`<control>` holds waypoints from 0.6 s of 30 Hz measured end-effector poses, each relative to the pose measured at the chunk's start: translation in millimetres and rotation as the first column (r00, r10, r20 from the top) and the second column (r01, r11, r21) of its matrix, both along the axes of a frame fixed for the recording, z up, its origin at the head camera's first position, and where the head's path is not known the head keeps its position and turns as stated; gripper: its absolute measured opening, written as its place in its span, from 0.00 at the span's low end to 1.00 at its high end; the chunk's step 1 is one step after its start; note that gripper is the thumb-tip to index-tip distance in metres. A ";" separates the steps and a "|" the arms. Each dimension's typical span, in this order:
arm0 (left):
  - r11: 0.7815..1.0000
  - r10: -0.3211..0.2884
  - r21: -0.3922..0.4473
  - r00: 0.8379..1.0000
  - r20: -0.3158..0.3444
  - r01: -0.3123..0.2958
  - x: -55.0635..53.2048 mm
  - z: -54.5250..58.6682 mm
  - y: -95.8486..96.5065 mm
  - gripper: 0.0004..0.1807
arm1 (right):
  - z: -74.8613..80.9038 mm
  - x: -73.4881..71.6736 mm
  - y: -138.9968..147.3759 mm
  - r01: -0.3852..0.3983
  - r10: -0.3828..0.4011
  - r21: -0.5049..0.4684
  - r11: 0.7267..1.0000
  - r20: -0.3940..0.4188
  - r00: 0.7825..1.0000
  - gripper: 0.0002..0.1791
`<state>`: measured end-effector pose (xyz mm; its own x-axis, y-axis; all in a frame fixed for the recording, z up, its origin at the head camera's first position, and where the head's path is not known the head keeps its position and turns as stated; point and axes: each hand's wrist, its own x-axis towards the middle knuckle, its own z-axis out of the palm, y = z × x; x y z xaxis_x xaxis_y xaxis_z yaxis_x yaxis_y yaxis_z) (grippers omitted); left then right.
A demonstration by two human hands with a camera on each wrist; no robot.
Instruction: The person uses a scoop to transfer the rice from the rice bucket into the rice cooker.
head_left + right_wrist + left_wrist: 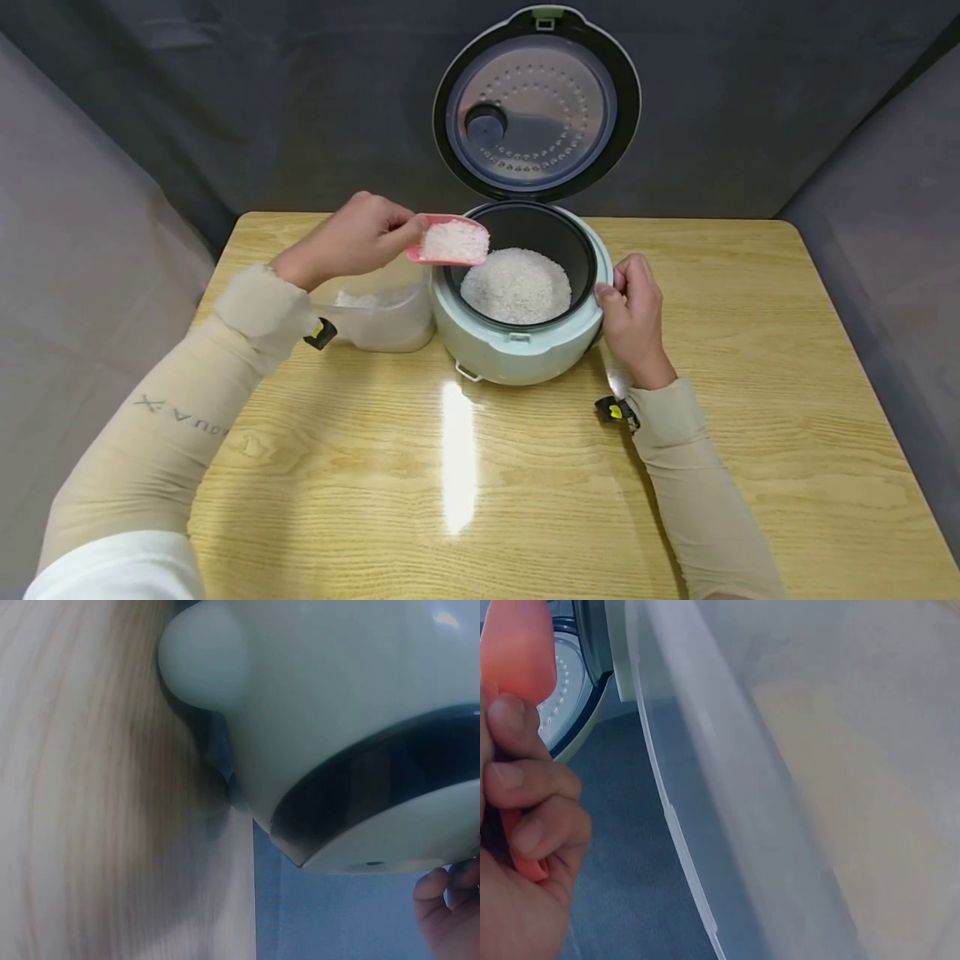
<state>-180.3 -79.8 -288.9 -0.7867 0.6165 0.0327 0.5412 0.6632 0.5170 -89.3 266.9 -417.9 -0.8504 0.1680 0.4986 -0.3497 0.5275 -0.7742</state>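
the scoop, loaded with rice, hangs over the left rim of the cooker; we have our left hand curled round its handle. with our right hand we grip the cooker's right edge. more rice lies heaped in the dark pot inside, the lid standing raised behind. just left, on the tabletop, we see a tub holding some rice.

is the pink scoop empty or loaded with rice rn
Loaded: the head view shows white rice spread across the pink scoop; the left wrist view shows only its outside.
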 end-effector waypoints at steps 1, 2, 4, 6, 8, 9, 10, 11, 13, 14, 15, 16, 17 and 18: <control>1.000 -0.006 -0.005 1.000 -0.010 0.006 -0.4 -0.5 1.7 0.27 | -0.1 0.1 0.1 -0.001 0.001 -0.001 1.000 0.003 1.000 0.12; 1.000 -0.012 -0.010 1.000 -0.019 0.011 -0.6 -0.9 3.5 0.27 | -0.3 0.1 0.3 -0.002 0.002 -0.001 1.000 0.006 1.000 0.12; 0.999 -0.024 -0.022 0.999 -0.045 0.023 -1.1 -2.0 6.6 0.27 | -0.9 -0.3 0.5 -0.004 0.004 -0.001 1.000 0.010 1.000 0.12; 0.999 -0.035 -0.036 0.997 -0.071 0.032 -1.4 -3.2 9.5 0.27 | -1.2 -0.6 0.6 -0.006 0.006 -0.003 1.000 0.016 1.000 0.11; 0.998 -0.039 -0.044 0.996 -0.084 0.035 -1.2 -4.3 12.1 0.27 | -1.3 -0.6 0.4 -0.007 0.007 -0.004 1.000 0.018 1.000 0.11; 0.998 -0.041 -0.045 0.995 -0.094 0.037 -1.1 -5.0 13.3 0.27 | -1.0 -0.6 0.1 -0.007 0.007 -0.005 1.000 0.017 1.000 0.11; 0.998 -0.041 -0.044 0.994 -0.102 0.037 -1.0 -5.5 14.5 0.26 | -1.0 -0.6 0.1 -0.008 0.008 -0.005 1.000 0.019 1.000 0.11; 0.998 -0.039 -0.043 0.993 -0.109 0.035 -0.9 -6.1 15.8 0.26 | -0.9 -0.6 -0.1 -0.007 0.007 -0.004 1.000 0.019 1.000 0.12; 0.999 -0.039 -0.040 0.991 -0.132 0.034 -0.3 -7.0 18.1 0.27 | -1.2 -0.7 0.0 -0.007 0.007 -0.003 1.000 0.019 1.000 0.12; 0.998 -0.045 -0.039 0.988 -0.148 0.039 0.0 -7.2 19.2 0.27 | -1.3 -0.9 0.1 -0.006 0.006 -0.002 1.000 0.019 1.000 0.12; 0.998 -0.048 -0.040 0.986 -0.161 0.042 0.3 -7.5 20.3 0.26 | -1.5 -0.9 0.2 -0.006 0.006 -0.003 1.000 0.019 1.000 0.12; 0.998 -0.050 -0.041 0.984 -0.173 0.043 0.8 -7.5 21.6 0.26 | -1.7 -1.0 0.3 -0.005 0.005 -0.002 1.000 0.018 1.000 0.12; 0.998 -0.053 -0.043 0.980 -0.191 0.045 1.3 -7.6 22.9 0.26 | -1.7 -1.0 0.3 -0.003 0.003 -0.002 1.000 0.016 1.000 0.13; 0.998 -0.054 -0.045 0.976 -0.211 0.046 1.8 -7.6 24.4 0.26 | -1.6 -1.1 0.3 -0.001 0.001 -0.004 1.000 0.014 1.000 0.13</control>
<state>-178.4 -55.4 -296.4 -0.7327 0.6588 0.1706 0.6687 0.6503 0.3606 -90.4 267.2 -419.4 -0.8574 0.1689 0.4862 -0.3395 0.5244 -0.7809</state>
